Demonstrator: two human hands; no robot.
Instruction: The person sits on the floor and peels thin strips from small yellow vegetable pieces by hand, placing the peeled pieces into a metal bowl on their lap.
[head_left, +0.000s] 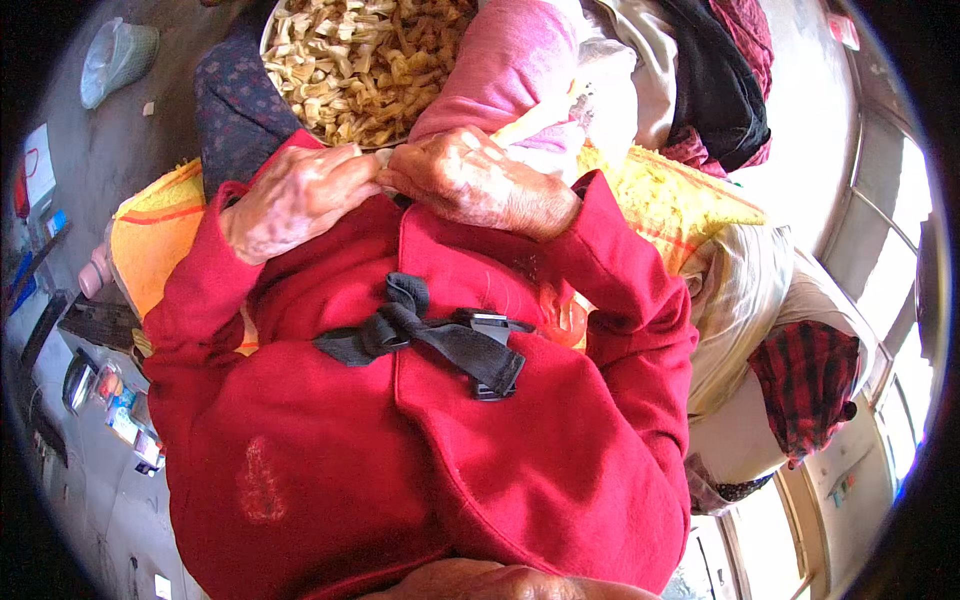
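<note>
My left hand (307, 196) and my right hand (480, 180) meet at the near rim of a round container, in front of the red coat (322, 420) I wear. Both have bent fingers, and their fingertips almost touch. A small pale piece (384, 156) shows between them, mostly hidden by the fingers. Just beyond lies the container's load of dried, cream to brown pieces (367, 67), curled and chopped; I cannot tell which food they are. Paler pieces lie on the left side, browner ones on the right.
Dark floral cloth (240, 112) and pink cloth (517, 60) flank the container. A yellow towel (660, 195) is spread beneath me. Heaped clothes (720, 82) lie at right. A lined waste bin (120, 60) and a pink bottle (95, 271) stand at left. A black buckled strap (442, 341) crosses my coat.
</note>
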